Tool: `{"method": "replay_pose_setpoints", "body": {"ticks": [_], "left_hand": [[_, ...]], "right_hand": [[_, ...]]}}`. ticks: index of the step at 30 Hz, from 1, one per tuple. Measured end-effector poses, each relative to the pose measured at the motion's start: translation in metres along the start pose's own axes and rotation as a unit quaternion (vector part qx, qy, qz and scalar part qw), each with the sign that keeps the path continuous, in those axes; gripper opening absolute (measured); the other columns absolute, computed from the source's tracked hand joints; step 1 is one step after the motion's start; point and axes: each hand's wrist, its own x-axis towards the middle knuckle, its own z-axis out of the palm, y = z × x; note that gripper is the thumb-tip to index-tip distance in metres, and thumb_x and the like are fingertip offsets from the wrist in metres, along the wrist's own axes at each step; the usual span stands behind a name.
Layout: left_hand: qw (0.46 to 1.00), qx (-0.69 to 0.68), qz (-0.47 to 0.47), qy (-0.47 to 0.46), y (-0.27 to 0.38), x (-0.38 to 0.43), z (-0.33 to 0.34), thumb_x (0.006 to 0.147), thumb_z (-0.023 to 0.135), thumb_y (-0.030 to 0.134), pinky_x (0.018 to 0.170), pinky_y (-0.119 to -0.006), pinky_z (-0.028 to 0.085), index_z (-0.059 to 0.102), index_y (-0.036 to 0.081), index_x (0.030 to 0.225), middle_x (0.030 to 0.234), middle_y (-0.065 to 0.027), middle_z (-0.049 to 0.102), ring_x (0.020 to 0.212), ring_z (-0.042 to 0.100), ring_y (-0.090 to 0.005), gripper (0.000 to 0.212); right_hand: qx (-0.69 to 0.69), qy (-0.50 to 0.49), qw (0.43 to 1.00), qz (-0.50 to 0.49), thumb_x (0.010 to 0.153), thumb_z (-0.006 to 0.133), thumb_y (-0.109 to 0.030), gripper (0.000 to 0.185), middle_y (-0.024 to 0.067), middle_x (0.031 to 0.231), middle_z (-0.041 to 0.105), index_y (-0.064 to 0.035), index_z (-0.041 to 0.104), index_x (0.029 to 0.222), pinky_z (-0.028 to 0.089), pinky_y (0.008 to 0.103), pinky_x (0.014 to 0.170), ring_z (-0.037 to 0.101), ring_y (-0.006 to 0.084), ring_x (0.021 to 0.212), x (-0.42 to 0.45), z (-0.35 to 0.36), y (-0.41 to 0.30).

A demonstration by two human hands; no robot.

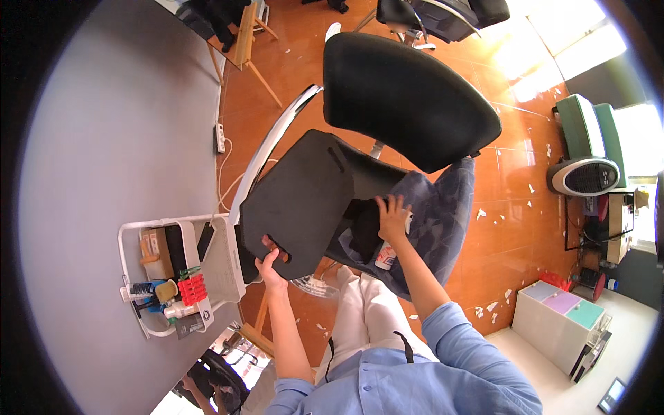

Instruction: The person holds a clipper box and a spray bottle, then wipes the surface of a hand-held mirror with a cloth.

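Observation:
My left hand [272, 270] grips a dark grey flat board [301, 202] with cut corners, its fingers through the oval handle slot near the lower edge. The board is tilted over the left part of a black salon-type chair seat [371, 174]. My right hand [392, 218] is spread, palm down, over a bunched black cloth [364, 228] on the seat. A white bottle with red print [385, 256] lies beside its wrist. Past the fingers shows a small part of a white object [409, 222], mostly hidden. A blue-grey patterned cloth [441, 223] drapes over the seat's right side.
The chair's black backrest [404, 98] and chrome armrest [275, 140] stand ahead. A white trolley [228, 259] holding brushes and red clips is at left. Paper scraps litter the orange tile floor [498, 249]. A power strip [220, 138] with cables lies by the wall; a white drawer unit [555, 321] stands right.

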Motion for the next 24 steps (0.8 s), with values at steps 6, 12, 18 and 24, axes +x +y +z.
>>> {"method": "replay_pose_setpoints", "body": {"ticks": [6, 12, 18, 24], "left_hand": [[1.000, -0.019, 0.017, 0.002, 0.013, -0.007, -0.003, 0.073, 0.063, 0.006, 0.101, -0.041, 0.041, 0.050, -0.005, 0.129, 0.129, -0.0124, 0.054, 0.118, 0.053, -0.0262, 0.058], [0.997, -0.056, 0.049, 0.002, 0.035, -0.024, -0.017, 0.074, 0.064, 0.004, 0.097, -0.037, 0.043, 0.056, -0.006, 0.122, 0.120, -0.0108, 0.059, 0.110, 0.057, -0.0233, 0.049], [0.994, -0.092, 0.066, 0.005, 0.069, -0.051, -0.022, 0.074, 0.064, 0.007, 0.093, -0.036, 0.045, 0.054, -0.005, 0.122, 0.117, -0.0097, 0.059, 0.105, 0.059, -0.0229, 0.051], [0.979, -0.181, 0.062, -0.067, 0.127, -0.099, -0.011, 0.075, 0.062, 0.015, 0.075, -0.029, 0.047, 0.050, 0.004, 0.130, 0.110, -0.0036, 0.057, 0.089, 0.056, -0.0163, 0.058]], "right_hand": [[-0.017, -0.049, 0.980, -0.194, 0.059, 0.078, -0.016, 0.050, 0.0037, 0.143, 0.043, -0.0206, 0.070, 0.108, 0.010, 0.0670, 0.112, 0.018, 0.0362, 0.144, 0.011, -0.019, 0.009], [0.195, 0.044, 0.962, -0.188, 0.060, 0.077, -0.018, 0.042, 0.0085, 0.129, 0.055, -0.0029, 0.070, 0.098, 0.021, 0.0553, 0.114, 0.040, 0.0296, 0.132, 0.011, -0.082, 0.009], [0.418, 0.151, 0.888, -0.116, 0.060, 0.075, -0.017, 0.057, 0.0208, 0.111, 0.061, 0.0054, 0.059, 0.110, 0.049, 0.0393, 0.087, 0.062, 0.0368, 0.102, -0.005, -0.186, -0.001], [0.653, 0.259, 0.707, -0.083, 0.071, 0.072, -0.008, 0.047, 0.0139, 0.098, 0.064, 0.0004, 0.050, 0.111, 0.047, 0.0338, 0.083, 0.061, 0.0223, 0.095, -0.015, -0.273, -0.033]]}}
